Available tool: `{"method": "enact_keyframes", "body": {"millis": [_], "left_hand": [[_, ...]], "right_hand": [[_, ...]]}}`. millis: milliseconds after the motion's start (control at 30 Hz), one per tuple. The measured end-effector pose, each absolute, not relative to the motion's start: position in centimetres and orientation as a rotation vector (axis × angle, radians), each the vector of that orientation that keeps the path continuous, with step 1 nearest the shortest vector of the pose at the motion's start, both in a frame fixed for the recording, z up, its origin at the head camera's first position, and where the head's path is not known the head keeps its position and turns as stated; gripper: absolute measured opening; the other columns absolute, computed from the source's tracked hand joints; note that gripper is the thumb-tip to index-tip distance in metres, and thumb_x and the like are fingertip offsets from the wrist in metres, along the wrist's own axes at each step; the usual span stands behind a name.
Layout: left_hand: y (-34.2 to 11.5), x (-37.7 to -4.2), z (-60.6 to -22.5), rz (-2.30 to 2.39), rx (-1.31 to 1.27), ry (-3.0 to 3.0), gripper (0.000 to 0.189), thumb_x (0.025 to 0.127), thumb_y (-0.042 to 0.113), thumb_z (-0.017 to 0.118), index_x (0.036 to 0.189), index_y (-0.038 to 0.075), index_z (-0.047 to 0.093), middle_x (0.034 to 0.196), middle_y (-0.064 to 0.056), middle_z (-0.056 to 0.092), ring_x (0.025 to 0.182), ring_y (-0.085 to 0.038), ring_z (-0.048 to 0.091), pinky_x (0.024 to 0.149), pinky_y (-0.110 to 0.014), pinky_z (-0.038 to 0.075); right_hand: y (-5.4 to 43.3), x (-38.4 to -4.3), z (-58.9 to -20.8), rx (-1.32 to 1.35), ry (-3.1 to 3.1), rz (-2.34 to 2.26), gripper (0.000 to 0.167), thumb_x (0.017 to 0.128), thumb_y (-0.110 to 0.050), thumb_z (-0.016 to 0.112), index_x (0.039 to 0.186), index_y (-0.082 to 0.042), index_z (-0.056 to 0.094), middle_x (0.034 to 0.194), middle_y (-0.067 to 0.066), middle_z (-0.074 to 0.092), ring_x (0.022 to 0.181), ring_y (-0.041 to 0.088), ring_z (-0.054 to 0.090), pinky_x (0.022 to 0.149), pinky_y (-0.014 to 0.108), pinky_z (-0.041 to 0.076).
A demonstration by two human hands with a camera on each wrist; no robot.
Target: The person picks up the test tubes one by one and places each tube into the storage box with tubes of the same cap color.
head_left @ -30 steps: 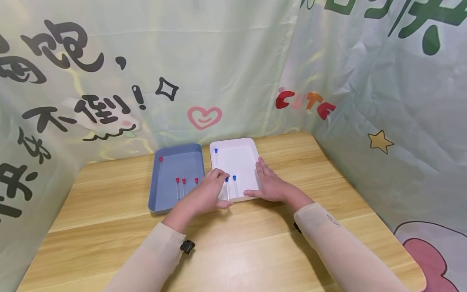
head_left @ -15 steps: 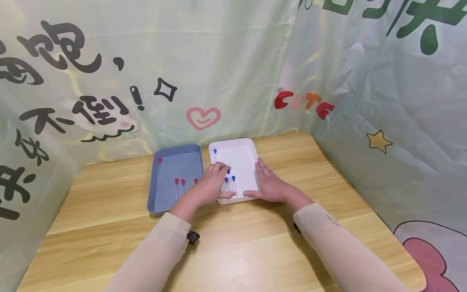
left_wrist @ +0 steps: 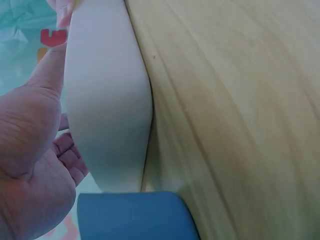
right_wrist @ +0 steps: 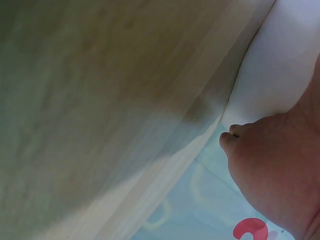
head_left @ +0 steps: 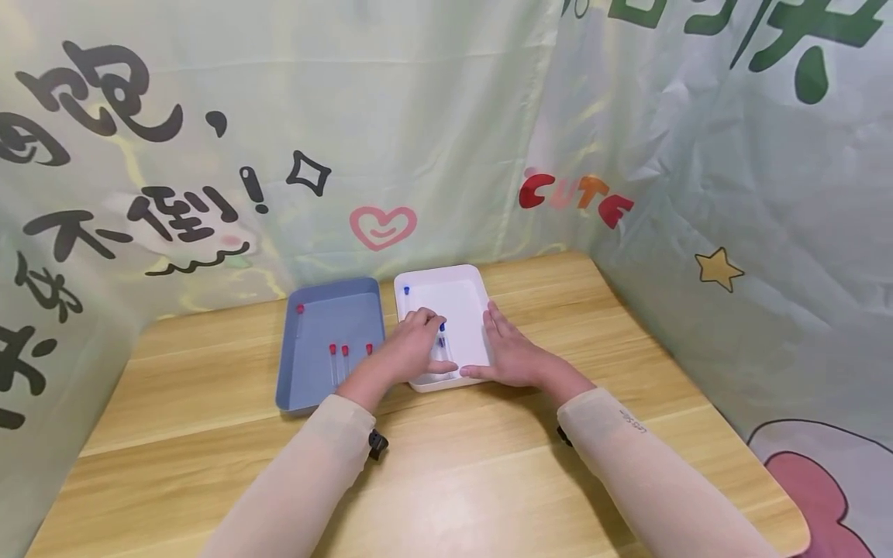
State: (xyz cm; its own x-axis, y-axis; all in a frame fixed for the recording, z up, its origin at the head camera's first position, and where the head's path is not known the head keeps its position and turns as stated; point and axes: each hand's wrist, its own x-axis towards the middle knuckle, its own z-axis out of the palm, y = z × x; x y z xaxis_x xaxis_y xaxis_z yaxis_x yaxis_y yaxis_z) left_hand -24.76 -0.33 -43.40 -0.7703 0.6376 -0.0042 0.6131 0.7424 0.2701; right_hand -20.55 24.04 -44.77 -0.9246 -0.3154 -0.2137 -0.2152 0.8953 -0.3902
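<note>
My left hand is over the white tray. In the head view its index finger meets the blue cap of a clear tube, with the thumb stretched out toward the tube's lower end. Another blue cap shows close beside it, and the left hand hides the tray's front-left part. A further blue-capped tube lies at the tray's far left corner. My right hand rests against the tray's right side, fingers straight, thumb at the front rim. In the left wrist view, the tray's outer wall hides the left fingertips.
Left of the white tray stands a blue-grey tray. Several red-capped tubes lie in it, one at its far left corner. Both trays sit on a wooden table, enclosed at the back and sides by printed cloth.
My left hand has shifted slightly right and away from me over the white tray, bringing the blue-capped tube along. My right hand stays at the tray's edge. The view has turned a little.
</note>
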Motion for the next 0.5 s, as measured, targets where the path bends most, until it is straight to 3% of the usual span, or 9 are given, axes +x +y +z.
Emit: {"method": "enact_keyframes", "body": {"millis": [200, 500], "left_hand": [[0.5, -25.1, -43.9, 0.374, 1.019, 2.828, 0.097, 0.091, 0.065, 0.08, 0.161, 0.005, 0.049, 0.16, -0.015, 0.05, 0.145, -0.032, 0.049, 0.127, -0.047, 0.044], [1.4, -25.4, -44.6, 0.352, 0.994, 2.802, 0.093, 0.093, 0.061, 0.08, 0.162, 0.008, 0.048, 0.16, -0.014, 0.051, 0.145, -0.034, 0.05, 0.127, -0.051, 0.043]], "right_hand": [[24.0, -20.5, -44.8, -0.418, 2.811, -0.535, 0.132, 0.095, -0.079, 0.062, 0.17, 0.007, -0.002, 0.182, 0.022, -0.016, 0.172, 0.042, 0.001, 0.137, 0.062, 0.023], [24.0, -20.5, -44.6, -0.429, 2.819, -0.522, 0.129, 0.096, -0.076, 0.064, 0.171, 0.007, -0.001, 0.182, 0.021, -0.017, 0.172, 0.041, -0.001, 0.138, 0.06, 0.023]]}}
